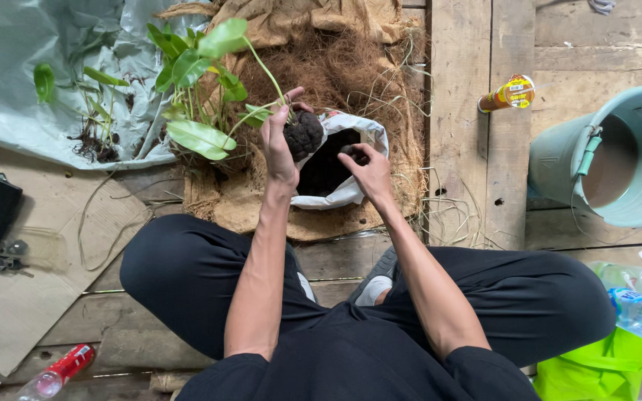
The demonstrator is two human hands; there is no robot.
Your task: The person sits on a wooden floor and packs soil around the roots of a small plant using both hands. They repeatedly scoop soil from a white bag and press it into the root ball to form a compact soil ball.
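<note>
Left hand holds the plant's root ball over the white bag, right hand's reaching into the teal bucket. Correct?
Not quite. In the head view the right hand is at the white bag of dark soil, not the teal bucket, which stands apart at the right. The left hand does hold the plant's root ball over the bag.

Single head-worn view, straight down from above, close over the seated person's lap and plank floor (484, 148).

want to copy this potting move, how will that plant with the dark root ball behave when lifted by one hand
The root ball looks crumbly, so bits may well drop into the white bag below. The long thin stems and broad leaves lean sideways, so it is probably top-heavy and floppy. The left hand grips it alone, suggesting it is fairly light.
</note>
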